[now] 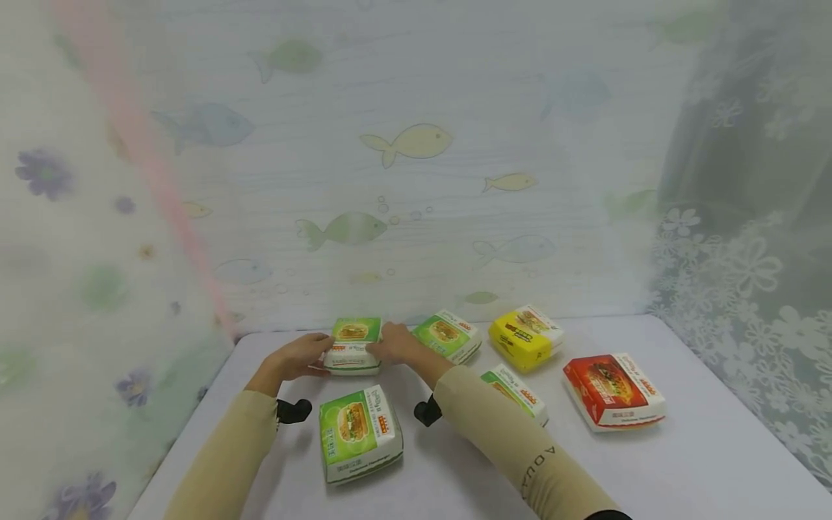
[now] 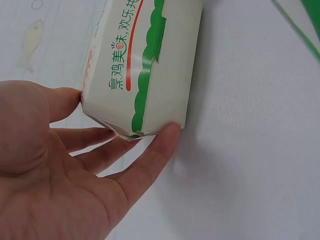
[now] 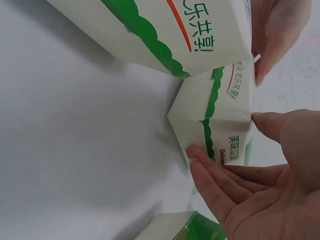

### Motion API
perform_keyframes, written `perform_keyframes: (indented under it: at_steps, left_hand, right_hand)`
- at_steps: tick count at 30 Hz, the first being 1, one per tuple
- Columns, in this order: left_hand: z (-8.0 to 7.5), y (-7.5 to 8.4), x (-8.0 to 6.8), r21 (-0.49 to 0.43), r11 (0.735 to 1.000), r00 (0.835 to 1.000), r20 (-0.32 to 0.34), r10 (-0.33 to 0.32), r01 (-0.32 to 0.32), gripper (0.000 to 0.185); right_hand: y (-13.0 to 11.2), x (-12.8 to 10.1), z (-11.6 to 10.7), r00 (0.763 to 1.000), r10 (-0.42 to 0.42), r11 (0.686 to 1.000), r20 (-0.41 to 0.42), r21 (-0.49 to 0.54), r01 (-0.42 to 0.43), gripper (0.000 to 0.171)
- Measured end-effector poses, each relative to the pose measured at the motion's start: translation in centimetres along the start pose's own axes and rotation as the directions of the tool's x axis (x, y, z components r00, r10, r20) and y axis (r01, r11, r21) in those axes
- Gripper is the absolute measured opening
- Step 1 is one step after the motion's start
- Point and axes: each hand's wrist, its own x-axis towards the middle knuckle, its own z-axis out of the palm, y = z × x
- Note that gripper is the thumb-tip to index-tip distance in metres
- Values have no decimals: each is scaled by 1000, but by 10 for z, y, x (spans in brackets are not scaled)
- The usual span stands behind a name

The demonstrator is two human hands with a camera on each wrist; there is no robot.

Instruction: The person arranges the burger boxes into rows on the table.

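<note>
At the back left of the table, both hands hold a green and white burger box point(image 1: 356, 332) from opposite sides. My left hand point(image 1: 302, 355) has its thumb at the box's upper edge and its fingertips along the lower side, as the left wrist view shows. On the other side, my right hand point(image 1: 396, 345) grips with thumb above and fingers spread against the white and green wall. Closer to me, between the forearms, sits another green burger box point(image 1: 356, 426); it fills the upper part of the right wrist view.
Right of the held box stand a green box point(image 1: 448, 332) and a yellow box point(image 1: 520, 343). Another green box point(image 1: 520, 393) is partly hidden by the right sleeve. A red box point(image 1: 611, 390) lies farther right on the white table point(image 1: 656, 469). Patterned curtains point(image 1: 416, 217) surround the table.
</note>
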Motion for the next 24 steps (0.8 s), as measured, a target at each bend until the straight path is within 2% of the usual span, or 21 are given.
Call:
perform_keyframes:
  at_steps: [6,14,18,24]
  left_hand:
    - [3,-2,2,0,1000,1000,-27,-3,3,56]
    - [3,-1,-1,20,1000,1000,-21,-4,5,57]
    - [-2,2,-6,56,998,999,-27,-20,22,61]
    - [-8,4,-20,143,989,999,-38,-31,36,70]
  right_hand:
    - [3,1,1,1000,-5,1000,-8,-14,5,55]
    - [6,2,1,1000,-22,1000,0,-18,22,55]
    - [8,-1,-4,999,-45,999,1,-11,45,56]
    - [16,-9,-15,994,-103,995,25,-7,103,48]
